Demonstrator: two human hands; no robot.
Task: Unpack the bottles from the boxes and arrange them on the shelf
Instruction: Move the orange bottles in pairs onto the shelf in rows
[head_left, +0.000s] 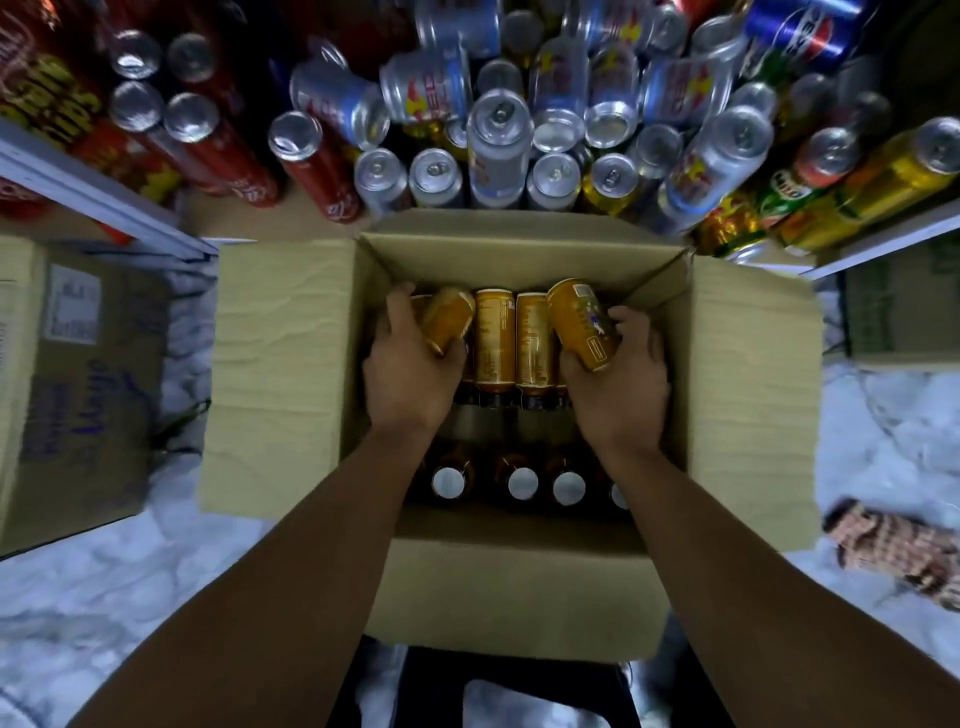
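An open cardboard box (270, 374) stands in front of me with amber bottles in yellow labels inside. My left hand (410, 374) grips one bottle (448, 318) at the box's far left, tilted up. My right hand (618, 384) grips another bottle (581, 322) at the far right, also tilted and lifted above the rest. Two bottles (514, 340) lie between my hands. Nearer to me, several white-capped bottles (522, 482) stand in the box. The shelf (244, 213) lies just beyond the box.
The shelf holds several red cans (218, 140), silver-blue cans (498, 145) stacked high, and yellow and green cans (857, 187) at right. A taped carton (67, 384) stands at left, another carton (904, 306) at right. A dark stool (509, 691) is under the box.
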